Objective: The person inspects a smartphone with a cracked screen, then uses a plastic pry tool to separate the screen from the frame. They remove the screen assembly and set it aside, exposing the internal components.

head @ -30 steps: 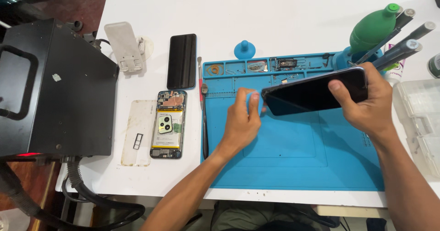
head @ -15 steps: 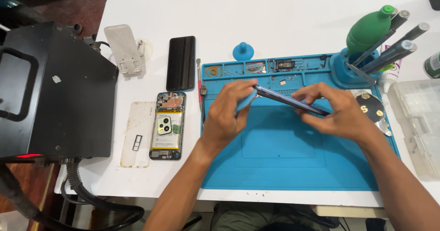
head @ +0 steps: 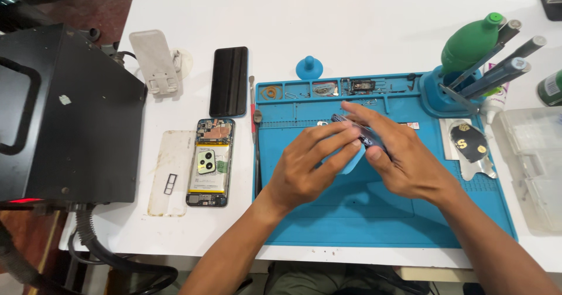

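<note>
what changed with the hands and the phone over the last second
The dark slab phone went from flat, screen up in the right hand, to edge-on over the blue silicone work mat. The left hand rose from the mat and now shares the grip. The opened phone and black phone stayed put.

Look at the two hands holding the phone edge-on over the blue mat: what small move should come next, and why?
Probably slide the left hand's blue pick a little further along the phone edge. The right hand grips the phone tilted on its side above the blue mat, and the pick sits right at its edge.
</note>
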